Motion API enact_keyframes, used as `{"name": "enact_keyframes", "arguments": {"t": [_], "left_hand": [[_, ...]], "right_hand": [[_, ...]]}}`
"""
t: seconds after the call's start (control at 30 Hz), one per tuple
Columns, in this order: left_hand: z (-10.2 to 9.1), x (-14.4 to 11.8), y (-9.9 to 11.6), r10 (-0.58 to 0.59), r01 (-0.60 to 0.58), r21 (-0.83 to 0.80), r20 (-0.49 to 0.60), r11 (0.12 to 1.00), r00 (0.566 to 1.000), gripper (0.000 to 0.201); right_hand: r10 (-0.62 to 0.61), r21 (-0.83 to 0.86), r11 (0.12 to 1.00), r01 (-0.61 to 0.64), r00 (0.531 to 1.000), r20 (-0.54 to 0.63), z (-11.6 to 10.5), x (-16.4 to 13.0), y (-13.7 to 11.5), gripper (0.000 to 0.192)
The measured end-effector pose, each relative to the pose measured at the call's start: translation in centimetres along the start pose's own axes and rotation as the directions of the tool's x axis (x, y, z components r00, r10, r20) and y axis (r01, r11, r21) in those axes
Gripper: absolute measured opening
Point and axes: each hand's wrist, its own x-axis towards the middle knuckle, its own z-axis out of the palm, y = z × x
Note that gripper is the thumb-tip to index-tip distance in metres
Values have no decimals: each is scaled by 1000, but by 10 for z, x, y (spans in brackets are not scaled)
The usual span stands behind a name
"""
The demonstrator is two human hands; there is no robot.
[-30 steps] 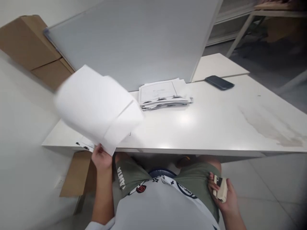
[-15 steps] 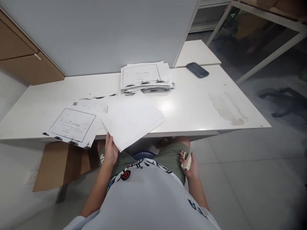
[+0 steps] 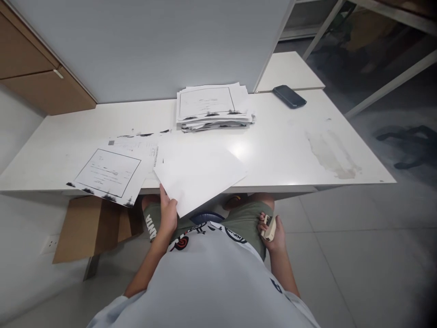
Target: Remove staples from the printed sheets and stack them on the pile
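The left hand (image 3: 168, 215) pinches the near corner of a blank sheet (image 3: 200, 175) that overhangs the table (image 3: 290, 150) edge, its underside fingers hidden. The right hand (image 3: 273, 230) is curled around a small beige stapler (image 3: 269, 228) on the thigh, mostly covered by the fingers. Beyond the left fingers lie printed pages (image 3: 114, 171), a paper stack (image 3: 213, 107) and a phone (image 3: 289, 96), with bare tabletop to the right.

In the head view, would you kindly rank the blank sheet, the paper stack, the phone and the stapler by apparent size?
1. Blank white sheet in the left hand, though it is nearer the camera.
2. Stack of printed papers.
3. Dark phone.
4. Beige stapler in the right hand.
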Motion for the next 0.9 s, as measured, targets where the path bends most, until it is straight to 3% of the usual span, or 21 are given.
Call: {"name": "enact_keyframes", "arguments": {"t": [0.17,0.33,0.47,0.6,0.7,0.77,0.9], "left_hand": [[-5,-1,-4,-93,94,29,-27,995,995,104],[-3,-1,-6,-41,51,52,-185,997,982,98],[2,-5,-9,-32,45,107,-124,993,992,107],[3,-9,-13,-50,60,123,-78,991,996,106],[-1,-11,-18,-39,42,152,-23,987,999,107],[-3,-11,-21,-10,7,180,16,984,1000,107],[-5,-12,-28,52,-69,245,75,967,996,111]], "right_hand": [[13,61,998,-11,999,-37,0,-2,1,41],[-22,7,1000,22,1000,-10,-1,-2,2,41],[-37,-61,998,33,998,-54,6,-2,1,42],[-7,-259,966,-17,996,-93,35,-14,4,44],[101,-448,892,-57,992,75,72,-29,15,48],[216,-538,841,-59,948,233,101,-37,28,46],[410,-599,800,-34,760,504,151,-43,56,44]]}}
